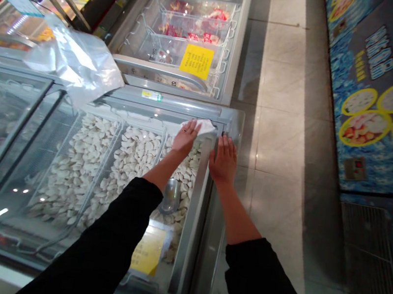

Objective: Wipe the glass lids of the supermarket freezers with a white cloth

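Note:
My left hand [184, 141] presses a white cloth [204, 127] against the glass lid [142, 113] of a chest freezer, close to its far right corner. The cloth lies partly under my fingers. On the freezer's right rim [235, 123] rests my right hand [224, 161], its fingers extended and nothing visible in it. Below the glass, wire-divided sections hold many pale dumplings [139, 150]. A clear scoop [171, 196] sits among them, beneath my left forearm.
A crumpled clear plastic bag [83, 62] lies on the freezer's back left edge. Behind stands another freezer with packaged food and a yellow sign [196, 61]. Tiled floor [275, 144] runs along the right, beside a dark blue printed freezer [376, 71].

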`<state>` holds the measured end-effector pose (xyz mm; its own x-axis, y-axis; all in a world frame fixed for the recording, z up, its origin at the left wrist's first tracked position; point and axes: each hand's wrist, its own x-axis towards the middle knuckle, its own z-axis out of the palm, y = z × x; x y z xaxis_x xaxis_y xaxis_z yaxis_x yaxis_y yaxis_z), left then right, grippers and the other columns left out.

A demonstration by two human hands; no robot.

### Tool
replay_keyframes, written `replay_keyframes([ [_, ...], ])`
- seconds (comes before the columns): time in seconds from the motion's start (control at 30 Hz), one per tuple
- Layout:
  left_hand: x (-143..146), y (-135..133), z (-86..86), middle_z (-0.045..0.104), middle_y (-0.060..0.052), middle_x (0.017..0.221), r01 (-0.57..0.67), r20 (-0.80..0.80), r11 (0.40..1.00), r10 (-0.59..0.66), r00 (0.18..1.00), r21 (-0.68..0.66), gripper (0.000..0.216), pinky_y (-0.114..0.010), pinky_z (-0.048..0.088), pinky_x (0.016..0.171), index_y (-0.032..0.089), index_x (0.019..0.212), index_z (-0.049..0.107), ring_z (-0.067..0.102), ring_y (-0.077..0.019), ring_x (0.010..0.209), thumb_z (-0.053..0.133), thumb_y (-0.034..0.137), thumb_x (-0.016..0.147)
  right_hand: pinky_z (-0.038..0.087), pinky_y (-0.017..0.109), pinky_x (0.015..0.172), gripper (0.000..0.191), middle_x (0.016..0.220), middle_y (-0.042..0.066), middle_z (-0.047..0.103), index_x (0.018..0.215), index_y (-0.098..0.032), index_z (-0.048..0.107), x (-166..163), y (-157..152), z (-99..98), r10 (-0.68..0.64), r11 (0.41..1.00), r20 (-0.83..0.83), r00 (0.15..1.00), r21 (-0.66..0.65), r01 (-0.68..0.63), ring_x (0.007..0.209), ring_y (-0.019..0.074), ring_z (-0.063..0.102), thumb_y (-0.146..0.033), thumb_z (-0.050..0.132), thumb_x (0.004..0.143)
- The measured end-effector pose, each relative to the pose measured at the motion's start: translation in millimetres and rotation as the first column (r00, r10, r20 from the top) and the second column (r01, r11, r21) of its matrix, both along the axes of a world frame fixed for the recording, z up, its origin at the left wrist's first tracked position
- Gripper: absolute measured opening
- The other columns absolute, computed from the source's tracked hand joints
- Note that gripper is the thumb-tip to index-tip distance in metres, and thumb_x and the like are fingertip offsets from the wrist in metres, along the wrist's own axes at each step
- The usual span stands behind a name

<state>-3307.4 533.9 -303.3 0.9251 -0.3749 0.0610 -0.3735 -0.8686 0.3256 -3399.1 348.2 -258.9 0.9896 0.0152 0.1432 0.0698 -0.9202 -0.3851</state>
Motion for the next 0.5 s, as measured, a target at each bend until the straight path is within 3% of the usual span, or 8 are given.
replay_keyframes([
  [0.1, 1.1, -6.1, 3.5, 0.038, -0.007, 0.176, 0.209, 0.015, 0.978, -0.209, 0.978, -0.006, 0.076, -0.045, 0.033, 0.134, 0.027, 0.167, 0.045, 0.030, -0.0231, 0.165, 0.040, -0.005, 0.098, 0.022, 0.054, 0.136, 0.060, 0.173, 0.021, 0.042, 0.163, -0.003, 0.044, -1.0, -1.0, -0.4, 0.018, 1.000, 0.013, 1.000, -0.008, -0.018, 0.165, 0.0316, 0.028, -0.030, 0.039, 0.109],
  [0.17, 4.0, 10.8, 5.5, 0.039, -0.006, 0.175, 0.218, -0.002, 0.976, -0.218, 0.976, 0.002, 0.077, -0.042, 0.033, 0.134, 0.026, 0.166, 0.046, 0.031, -0.0209, 0.165, 0.039, -0.006, 0.096, 0.024, 0.055, 0.135, 0.060, 0.172, 0.020, 0.043, 0.163, -0.006, 0.044, -1.8, -1.5, -1.0, 0.036, 0.999, 0.022, 0.999, -0.022, -0.036, 0.165, 0.0309, 0.029, -0.030, 0.039, 0.108],
  [0.27, 4.1, 50.3, 4.0, 0.037, -0.012, 0.176, 0.002, -0.024, 1.000, -0.002, 1.000, 0.005, 0.073, -0.042, 0.031, 0.135, 0.016, 0.167, 0.043, 0.030, -0.0221, 0.165, 0.038, -0.005, 0.097, 0.025, 0.056, 0.135, 0.060, 0.171, 0.019, 0.045, 0.162, -0.007, 0.046, -2.4, -1.5, -2.5, 0.035, 0.998, 0.031, 0.999, -0.056, -0.033, 0.164, 0.0308, 0.031, -0.030, 0.040, 0.108],
  [0.33, 1.2, 63.1, 1.6, 0.036, -0.016, 0.176, -0.160, -0.023, 0.987, 0.160, 0.987, -0.012, 0.074, -0.046, 0.029, 0.136, 0.013, 0.169, 0.037, 0.026, -0.0237, 0.166, 0.037, -0.004, 0.097, 0.025, 0.056, 0.135, 0.060, 0.171, 0.019, 0.046, 0.162, -0.006, 0.047, -2.5, -0.8, -3.6, 0.028, 0.997, 0.040, 0.999, -0.071, -0.025, 0.164, 0.0312, 0.033, -0.031, 0.040, 0.107],
  [0.4, -2.0, 54.4, 0.5, 0.037, -0.018, 0.175, -0.177, -0.036, 0.984, 0.176, 0.984, -0.029, 0.078, -0.052, 0.027, 0.136, 0.013, 0.170, 0.033, 0.025, -0.0256, 0.167, 0.037, -0.005, 0.095, 0.026, 0.058, 0.135, 0.060, 0.171, 0.017, 0.046, 0.162, -0.009, 0.047, -2.6, 0.1, -4.6, 0.023, 0.997, 0.055, 0.998, -0.072, -0.019, 0.163, 0.0317, 0.034, -0.032, 0.040, 0.107],
  [0.43, -3.3, 43.5, 0.8, 0.038, -0.020, 0.174, -0.127, -0.053, 0.991, 0.125, 0.991, -0.034, 0.079, -0.056, 0.026, 0.136, 0.012, 0.170, 0.032, 0.025, -0.0268, 0.167, 0.036, -0.006, 0.093, 0.027, 0.059, 0.135, 0.060, 0.171, 0.016, 0.046, 0.162, -0.010, 0.047, -2.7, 0.6, -4.9, 0.032, 0.997, 0.061, 0.998, -0.068, -0.027, 0.163, 0.0317, 0.035, -0.032, 0.040, 0.107],
  [0.5, -4.8, 17.7, 3.1, 0.044, -0.015, 0.172, 0.021, -0.070, 0.999, -0.025, 0.997, -0.047, 0.077, -0.049, 0.030, 0.135, 0.015, 0.167, 0.041, 0.031, -0.0249, 0.165, 0.038, -0.006, 0.093, 0.029, 0.059, 0.134, 0.060, 0.171, 0.015, 0.047, 0.163, -0.013, 0.047, -3.0, 1.0, -5.3, 0.066, 0.997, 0.069, 0.995, -0.053, -0.063, 0.163, 0.0311, 0.035, -0.030, 0.039, 0.106],
])
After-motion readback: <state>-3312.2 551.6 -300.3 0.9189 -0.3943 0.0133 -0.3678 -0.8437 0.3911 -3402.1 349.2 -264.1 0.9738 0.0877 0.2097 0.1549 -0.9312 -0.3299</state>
